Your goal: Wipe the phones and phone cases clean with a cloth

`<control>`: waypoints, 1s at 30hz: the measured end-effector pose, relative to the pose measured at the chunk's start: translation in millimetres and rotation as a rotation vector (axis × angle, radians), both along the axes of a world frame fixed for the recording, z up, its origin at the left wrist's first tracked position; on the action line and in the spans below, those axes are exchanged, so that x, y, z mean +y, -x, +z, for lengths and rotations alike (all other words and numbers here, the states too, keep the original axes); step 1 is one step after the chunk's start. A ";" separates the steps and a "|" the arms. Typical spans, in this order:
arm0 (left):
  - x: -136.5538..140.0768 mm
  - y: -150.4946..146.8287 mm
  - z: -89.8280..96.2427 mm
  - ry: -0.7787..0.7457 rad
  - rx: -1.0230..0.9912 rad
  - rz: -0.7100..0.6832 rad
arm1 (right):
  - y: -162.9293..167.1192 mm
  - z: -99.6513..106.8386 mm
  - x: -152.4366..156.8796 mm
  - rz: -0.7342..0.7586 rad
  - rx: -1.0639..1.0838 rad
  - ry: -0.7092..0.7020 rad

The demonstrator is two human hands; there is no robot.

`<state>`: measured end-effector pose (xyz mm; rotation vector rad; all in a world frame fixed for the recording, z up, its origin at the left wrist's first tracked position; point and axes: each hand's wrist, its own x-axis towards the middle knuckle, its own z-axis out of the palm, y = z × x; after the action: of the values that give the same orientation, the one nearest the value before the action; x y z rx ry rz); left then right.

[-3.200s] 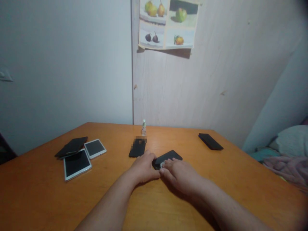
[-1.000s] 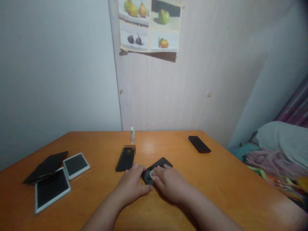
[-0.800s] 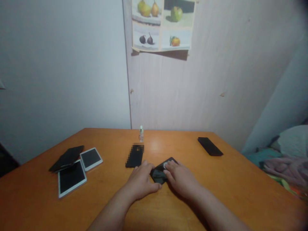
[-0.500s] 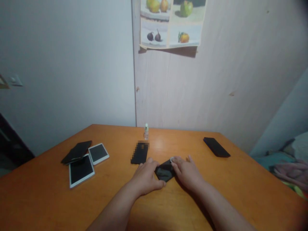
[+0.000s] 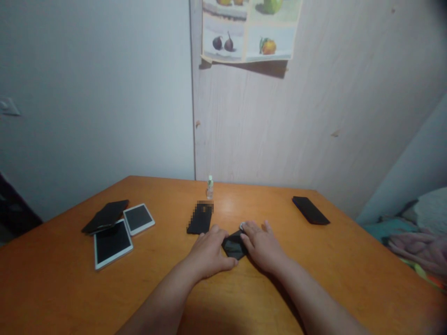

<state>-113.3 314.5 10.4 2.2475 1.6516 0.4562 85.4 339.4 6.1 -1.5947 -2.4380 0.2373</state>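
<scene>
A black smartphone point(image 5: 233, 246) with a glossy face lies flat on the wooden table. My left hand point(image 5: 207, 251) grips its left end, fingers at the far edge and thumb at the near edge. Across the phone's right part rests my right hand point(image 5: 263, 246). A small white wipe or pad point(image 5: 242, 226) peeks out under its fingertips; most of it is hidden. Just beyond my left hand lies a black phone or case point(image 5: 200, 218), partly blurred by pixels.
Two white tablets point(image 5: 113, 244) and a black folder-like case point(image 5: 106, 216) overlap on the left. A small clear bottle point(image 5: 210, 188) stands at the back. Another dark flat case point(image 5: 310, 210) lies on the right of the table point(image 5: 216, 298). Beyond that edge is bedding point(image 5: 415, 249).
My right hand has slid a little left across the phone, with the white wipe showing more. My left hand keeps its grip. The whole view has shifted slightly.
</scene>
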 end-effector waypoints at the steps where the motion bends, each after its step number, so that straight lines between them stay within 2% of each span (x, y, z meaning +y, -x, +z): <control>1: 0.5 -0.2 -1.2 -0.006 -0.002 0.001 | 2.9 0.5 -4.4 0.085 0.019 0.007; 3: 1.2 -0.7 -3.3 -0.020 -0.011 -0.001 | 7.5 2.0 -11.9 0.244 0.060 0.024; 4: 1.3 -1.0 -4.0 -0.024 -0.015 -0.001 | 7.9 2.7 -13.2 0.278 0.070 0.031; 5: 1.4 -1.3 -4.3 -0.025 -0.016 0.000 | 6.8 3.2 -12.4 0.264 0.067 0.034; 9: 1.2 -1.6 -3.7 -0.008 -0.005 0.020 | -3.3 2.8 -1.1 -0.017 -0.014 0.014; 10: 1.4 -1.3 -4.0 -0.006 -0.007 0.023 | -3.8 2.7 -0.9 -0.034 -0.023 0.012; 11: 1.7 -1.0 -4.8 -0.008 -0.014 0.019 | -2.7 2.8 -2.8 -0.004 -0.019 0.017; 15: 3.5 1.2 -10.7 -0.034 -0.045 -0.009 | 8.4 5.1 -18.8 0.297 0.063 0.089; 16: 3.8 1.6 -11.8 -0.041 -0.047 -0.012 | 9.2 5.6 -20.2 0.319 0.072 0.100; 17: 4.0 1.9 -12.5 -0.044 -0.046 -0.013 | 8.3 5.8 -19.3 0.295 0.068 0.099; 21: 3.4 1.8 -9.4 -0.034 -0.026 -0.006 | -5.0 3.9 -5.6 -0.027 -0.028 0.029; 22: 3.0 1.6 -7.9 -0.028 -0.018 -0.007 | -7.2 3.6 -4.6 -0.062 -0.048 0.021; 24: 2.2 1.4 -5.5 -0.022 0.002 -0.011 | -7.2 4.9 -9.6 -0.005 -0.056 0.032; 28: 1.8 1.8 -4.9 -0.035 0.020 -0.028 | -1.4 13.1 -31.0 0.269 -0.012 0.108; 30: 2.2 2.2 -5.2 -0.037 0.014 -0.028 | -4.6 17.0 -32.8 0.261 -0.025 0.134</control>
<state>-115.6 316.6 5.2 2.3028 1.6287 0.4691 90.0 306.5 23.0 -1.3299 -2.6989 0.4336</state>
